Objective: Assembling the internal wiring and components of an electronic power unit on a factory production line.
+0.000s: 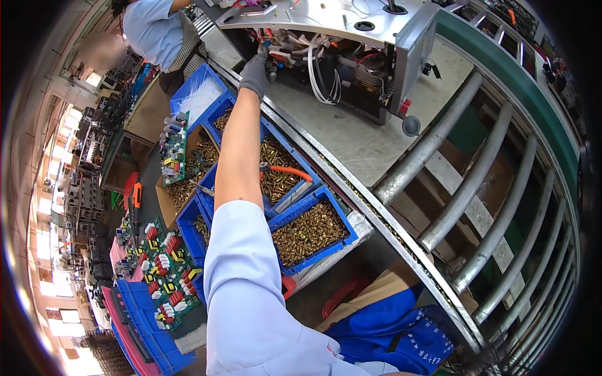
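My left hand (254, 76), in a grey glove, reaches up to the open side of a metal machine housing (382, 25). Its fingers are closed by a bundle of coloured wires (282, 53) at the housing's left end; what they grip is too small to make out. White cables (318, 75) loop out of the housing to the right of the hand. Below my forearm stand blue bins of brass-coloured screws (307, 235). A tool with orange handles (288, 170) lies across one bin. My right hand is out of view.
A metal rail (376, 210) runs between the bins and the roller conveyor (470, 188). At left are green circuit boards (172, 266) and a blue tray (141, 307). Another person (153, 34) stands at the upper left. Blue cloth (389, 329) hangs below.
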`<state>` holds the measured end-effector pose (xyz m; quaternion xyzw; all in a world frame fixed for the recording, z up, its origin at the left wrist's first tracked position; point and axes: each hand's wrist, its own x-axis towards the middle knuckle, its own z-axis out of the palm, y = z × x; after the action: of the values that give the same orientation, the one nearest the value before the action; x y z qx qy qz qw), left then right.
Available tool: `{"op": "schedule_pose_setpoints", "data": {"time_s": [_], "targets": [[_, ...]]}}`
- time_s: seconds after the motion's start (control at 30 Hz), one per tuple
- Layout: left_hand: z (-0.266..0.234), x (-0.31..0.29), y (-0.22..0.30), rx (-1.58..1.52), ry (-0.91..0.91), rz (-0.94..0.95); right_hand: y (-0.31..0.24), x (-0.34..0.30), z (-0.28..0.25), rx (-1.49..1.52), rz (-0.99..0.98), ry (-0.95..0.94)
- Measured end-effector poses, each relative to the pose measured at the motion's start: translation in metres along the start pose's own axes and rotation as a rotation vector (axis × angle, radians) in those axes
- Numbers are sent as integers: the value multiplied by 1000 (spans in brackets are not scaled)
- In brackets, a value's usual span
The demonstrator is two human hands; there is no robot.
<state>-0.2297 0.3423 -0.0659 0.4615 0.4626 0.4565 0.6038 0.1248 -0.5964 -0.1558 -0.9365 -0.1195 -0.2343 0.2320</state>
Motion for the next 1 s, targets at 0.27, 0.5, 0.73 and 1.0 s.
{"op": "schedule_pose_setpoints", "data": {"time_s": [0.27, 0.5, 0.73, 1.0], "targets": [[-8, -1, 0, -102, -65, -2, -34, 16, 5, 123, -21, -252], [26, -13, -10, -233, -46, 18, -292, 57, 31, 446, -497, -271], [-4, -19, 11, -139, -62, 40, -583, 126, 65, 704, -1267, -92], [21, -21, 8, 124, 109, 181, -694, 136, 140, 659, -1410, -214]]}}
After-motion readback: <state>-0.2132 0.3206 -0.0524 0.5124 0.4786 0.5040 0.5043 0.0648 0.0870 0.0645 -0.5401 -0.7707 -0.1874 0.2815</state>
